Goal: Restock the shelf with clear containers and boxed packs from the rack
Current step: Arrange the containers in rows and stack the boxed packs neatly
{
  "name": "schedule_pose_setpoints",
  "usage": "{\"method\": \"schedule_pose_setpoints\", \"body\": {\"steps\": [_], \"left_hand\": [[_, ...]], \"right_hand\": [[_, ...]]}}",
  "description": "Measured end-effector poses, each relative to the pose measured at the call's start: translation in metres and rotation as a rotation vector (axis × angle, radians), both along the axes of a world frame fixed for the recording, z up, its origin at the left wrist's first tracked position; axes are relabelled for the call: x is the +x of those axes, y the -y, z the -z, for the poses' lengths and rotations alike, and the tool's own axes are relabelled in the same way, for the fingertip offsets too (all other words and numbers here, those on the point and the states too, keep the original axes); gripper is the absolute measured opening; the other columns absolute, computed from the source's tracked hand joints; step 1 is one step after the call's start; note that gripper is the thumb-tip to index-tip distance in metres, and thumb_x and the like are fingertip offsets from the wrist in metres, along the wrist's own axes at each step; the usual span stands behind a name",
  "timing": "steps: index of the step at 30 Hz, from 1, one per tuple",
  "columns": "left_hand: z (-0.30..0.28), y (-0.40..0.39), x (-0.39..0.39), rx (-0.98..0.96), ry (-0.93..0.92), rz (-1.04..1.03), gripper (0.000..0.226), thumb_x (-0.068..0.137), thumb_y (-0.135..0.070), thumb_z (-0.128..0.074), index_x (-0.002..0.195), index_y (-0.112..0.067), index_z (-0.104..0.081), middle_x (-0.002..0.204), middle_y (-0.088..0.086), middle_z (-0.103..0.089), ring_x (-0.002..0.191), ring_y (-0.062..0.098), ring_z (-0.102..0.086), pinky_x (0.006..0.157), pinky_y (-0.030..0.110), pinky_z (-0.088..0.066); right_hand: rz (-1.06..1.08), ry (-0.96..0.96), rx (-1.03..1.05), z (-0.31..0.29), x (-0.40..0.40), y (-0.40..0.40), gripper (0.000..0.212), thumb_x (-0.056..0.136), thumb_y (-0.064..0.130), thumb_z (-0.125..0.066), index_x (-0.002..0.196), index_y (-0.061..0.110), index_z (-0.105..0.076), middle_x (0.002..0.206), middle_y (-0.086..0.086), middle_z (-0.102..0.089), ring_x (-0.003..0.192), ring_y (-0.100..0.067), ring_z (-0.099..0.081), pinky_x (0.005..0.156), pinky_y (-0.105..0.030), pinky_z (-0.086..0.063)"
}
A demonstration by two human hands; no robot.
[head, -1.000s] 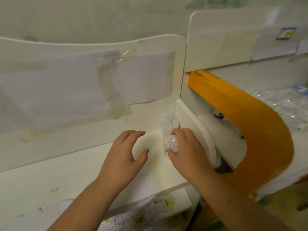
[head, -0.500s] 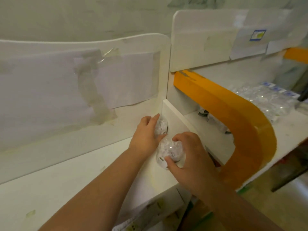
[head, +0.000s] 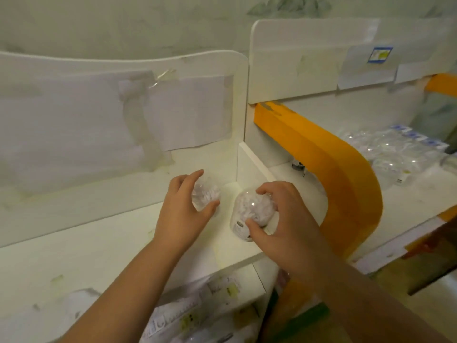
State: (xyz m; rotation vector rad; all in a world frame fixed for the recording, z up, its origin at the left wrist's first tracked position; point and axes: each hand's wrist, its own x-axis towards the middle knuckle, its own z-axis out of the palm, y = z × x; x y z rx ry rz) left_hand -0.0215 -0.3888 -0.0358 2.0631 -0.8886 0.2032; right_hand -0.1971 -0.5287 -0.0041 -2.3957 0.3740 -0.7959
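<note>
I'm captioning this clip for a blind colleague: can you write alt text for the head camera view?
A person's left hand and right hand each grip a round clear plastic container stuffed with white shredded paper, at the right end of a white shelf. To the right, a curved orange panel fronts another shelf bearing more clear packs.

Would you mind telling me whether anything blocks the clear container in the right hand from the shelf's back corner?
Yes: the other clear plastic container, gripped by the left hand, sits nearer that corner than the right hand's paper-filled clear container.
</note>
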Motion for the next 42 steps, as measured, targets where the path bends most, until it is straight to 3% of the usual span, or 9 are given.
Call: {"method": "schedule_pose_setpoints", "body": {"steps": [11, 15, 19, 22, 26, 31, 37, 40, 42], "left_hand": [[-0.052, -0.023, -0.174, 0.051, 0.09, -0.144, 0.071, 0.073, -0.043, -0.074, 0.137, -0.043, -0.042, 0.122, -0.016, -0.04, 0.108, 0.002, -0.049, 0.091, 0.026, -0.048], [-0.058, 0.006, -0.248, 0.043, 0.082, -0.155, 0.07, 0.073, -0.046, -0.072, 0.136, -0.045, -0.042, 0.123, -0.015, -0.04, 0.108, 0.004, -0.048, 0.089, 0.028, -0.049], [-0.054, 0.054, -0.307, 0.038, 0.064, -0.116, 0.069, 0.072, -0.047, -0.073, 0.133, -0.05, -0.04, 0.121, -0.019, -0.038, 0.108, 0.0, -0.045, 0.085, 0.017, -0.042], [-0.049, 0.096, -0.334, 0.058, 0.067, -0.046, 0.069, 0.072, -0.048, -0.074, 0.133, -0.048, -0.041, 0.12, -0.019, -0.039, 0.105, -0.005, -0.043, 0.087, 0.011, -0.036], [-0.043, 0.158, -0.352, 0.087, 0.066, 0.052, 0.07, 0.073, -0.048, -0.075, 0.131, -0.052, -0.037, 0.118, -0.024, -0.036, 0.109, -0.02, -0.034, 0.084, -0.005, -0.025], [-0.027, 0.23, -0.349, 0.12, 0.06, 0.145, 0.069, 0.075, -0.05, -0.073, 0.135, -0.046, -0.039, 0.119, -0.027, -0.036, 0.11, -0.023, -0.034, 0.083, -0.006, -0.026], [-0.004, 0.319, -0.317, 0.095, 0.04, 0.179, 0.067, 0.078, -0.051, -0.069, 0.138, -0.042, -0.04, 0.128, -0.023, -0.038, 0.118, -0.003, -0.04, 0.098, 0.017, -0.037], [0.0, 0.363, -0.298, 0.108, 0.053, 0.181, 0.066, 0.079, -0.048, -0.07, 0.138, -0.039, -0.041, 0.127, -0.021, -0.04, 0.115, -0.005, -0.037, 0.096, 0.007, -0.027], [0.002, 0.386, -0.287, 0.126, 0.067, 0.183, 0.066, 0.079, -0.044, -0.071, 0.138, -0.038, -0.042, 0.129, -0.017, -0.045, 0.117, 0.0, -0.042, 0.097, 0.01, -0.029]], "right_hand": [[-0.187, 0.066, 0.065, -0.013, -0.117, 0.031, 0.05, 0.078, 0.034, -0.075, 0.118, 0.043, -0.046, 0.122, 0.024, -0.043, 0.114, -0.001, -0.049, 0.091, -0.024, -0.05], [-0.199, 0.032, 0.059, -0.019, -0.184, 0.072, 0.052, 0.079, 0.035, -0.075, 0.117, 0.048, -0.042, 0.123, 0.025, -0.04, 0.109, 0.002, -0.051, 0.086, -0.016, -0.048], [-0.128, -0.002, 0.069, -0.025, -0.241, 0.127, 0.051, 0.08, 0.037, -0.074, 0.121, 0.044, -0.044, 0.125, 0.022, -0.041, 0.109, -0.002, -0.053, 0.09, -0.031, -0.054], [-0.054, 0.004, 0.081, -0.028, -0.274, 0.17, 0.052, 0.08, 0.037, -0.075, 0.122, 0.04, -0.045, 0.125, 0.019, -0.042, 0.11, 0.0, -0.051, 0.094, -0.03, -0.052], [0.052, -0.033, 0.081, -0.025, -0.306, 0.225, 0.058, 0.079, 0.036, -0.077, 0.125, 0.038, -0.041, 0.124, 0.017, -0.042, 0.11, 0.0, -0.048, 0.092, -0.022, -0.047], [0.186, -0.058, 0.082, -0.013, -0.32, 0.285, 0.061, 0.079, 0.037, -0.077, 0.126, 0.036, -0.039, 0.125, 0.015, -0.039, 0.11, 0.002, -0.044, 0.087, -0.015, -0.041], [0.219, -0.155, -0.014, -0.002, -0.297, 0.358, 0.064, 0.077, 0.039, -0.079, 0.126, 0.036, -0.038, 0.12, 0.021, -0.038, 0.112, 0.0, -0.045, 0.09, -0.014, -0.04], [0.209, -0.183, 0.022, 0.0, -0.275, 0.389, 0.062, 0.077, 0.037, -0.079, 0.125, 0.037, -0.04, 0.122, 0.02, -0.04, 0.113, 0.001, -0.044, 0.091, -0.014, -0.04], [0.191, -0.191, 0.019, 0.001, -0.26, 0.407, 0.059, 0.077, 0.038, -0.079, 0.123, 0.039, -0.042, 0.122, 0.022, -0.041, 0.11, 0.003, -0.043, 0.089, -0.011, -0.038]]}}
